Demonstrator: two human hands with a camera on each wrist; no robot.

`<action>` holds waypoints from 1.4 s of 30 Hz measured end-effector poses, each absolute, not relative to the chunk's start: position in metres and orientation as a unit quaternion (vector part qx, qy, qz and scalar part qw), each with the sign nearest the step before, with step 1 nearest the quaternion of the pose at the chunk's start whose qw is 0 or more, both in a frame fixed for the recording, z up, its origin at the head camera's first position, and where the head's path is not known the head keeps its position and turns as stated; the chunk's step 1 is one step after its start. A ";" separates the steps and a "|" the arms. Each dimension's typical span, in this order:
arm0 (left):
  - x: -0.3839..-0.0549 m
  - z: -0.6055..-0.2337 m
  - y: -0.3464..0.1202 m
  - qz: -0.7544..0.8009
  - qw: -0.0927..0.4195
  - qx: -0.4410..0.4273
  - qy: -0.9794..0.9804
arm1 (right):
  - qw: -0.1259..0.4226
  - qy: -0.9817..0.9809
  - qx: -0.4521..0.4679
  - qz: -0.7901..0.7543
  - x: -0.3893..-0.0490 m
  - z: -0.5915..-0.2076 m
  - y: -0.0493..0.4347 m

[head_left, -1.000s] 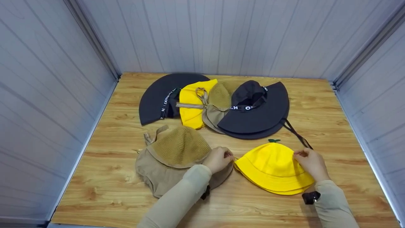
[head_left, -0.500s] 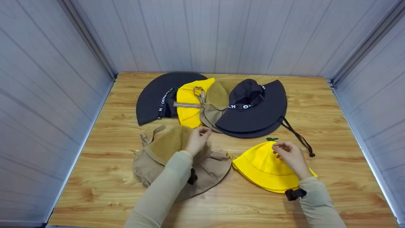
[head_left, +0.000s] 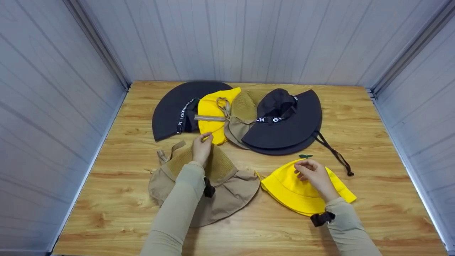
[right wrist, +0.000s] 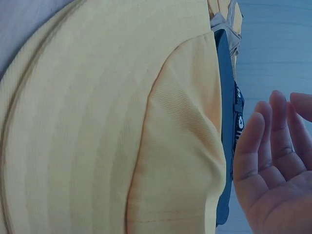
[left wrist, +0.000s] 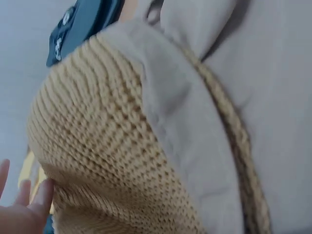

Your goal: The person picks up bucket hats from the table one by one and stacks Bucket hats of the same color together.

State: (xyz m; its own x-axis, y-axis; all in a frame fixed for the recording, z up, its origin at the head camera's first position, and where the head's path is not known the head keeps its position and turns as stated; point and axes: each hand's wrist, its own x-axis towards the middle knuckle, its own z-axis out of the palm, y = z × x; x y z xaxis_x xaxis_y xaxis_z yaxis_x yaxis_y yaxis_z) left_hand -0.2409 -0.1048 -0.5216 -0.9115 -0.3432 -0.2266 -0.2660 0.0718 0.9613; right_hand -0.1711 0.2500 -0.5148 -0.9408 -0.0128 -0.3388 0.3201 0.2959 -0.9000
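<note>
– what's on the wooden table [head_left: 384, 149]?
– hats. at the back, the right dark hat [head_left: 284, 137] and the left dark hat [head_left: 170, 106], with the back yellow hat [head_left: 211, 103] and the back beige hat [head_left: 243, 106] between them, overlapping.
– and nearer?
– the front beige hat [head_left: 231, 199], with the front yellow hat [head_left: 279, 185] just to its right. neither has really shifted in half a second.
– the hands?
– the left hand [head_left: 202, 149] is at the beige crown's tip, fingers stretched; can't tell if they touch. a second ago it was by that hat's right brim. the right hand [head_left: 314, 176] is over the yellow crown, fingers loosely bent, holding nothing; it has moved left.
– writing?
– on the right band [head_left: 269, 120] and the left band [head_left: 181, 119].
– smaller?
– a green leaf [head_left: 305, 156] atop the front yellow hat.
– and the print?
– "14" and a round white badge [head_left: 276, 120] on the right band; the left band's letters are mostly blurred.
</note>
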 end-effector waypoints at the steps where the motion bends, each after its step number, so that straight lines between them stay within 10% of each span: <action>1: -0.242 -0.523 -0.106 -0.651 0.026 0.213 -0.729 | 0.143 0.788 0.100 -0.591 -0.171 -0.516 0.250; 27: -0.255 -0.522 -0.112 -0.510 -0.087 0.232 -0.824 | 0.164 0.763 0.112 -0.616 -0.165 -0.535 0.249; 42: -0.264 -0.513 -0.095 -0.620 0.030 0.189 -0.761 | 0.176 0.763 0.119 -0.610 -0.165 -0.536 0.251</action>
State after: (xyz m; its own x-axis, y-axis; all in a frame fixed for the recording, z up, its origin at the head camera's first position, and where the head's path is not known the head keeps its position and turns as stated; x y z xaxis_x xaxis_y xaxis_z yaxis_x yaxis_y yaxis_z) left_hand -0.2642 -0.0950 -0.5133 -0.9264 -0.3254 -0.1894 -0.2512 0.1595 0.9547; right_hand -0.1649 0.2512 -0.5358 -0.9096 -0.0338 -0.4142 0.3965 0.2274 -0.8894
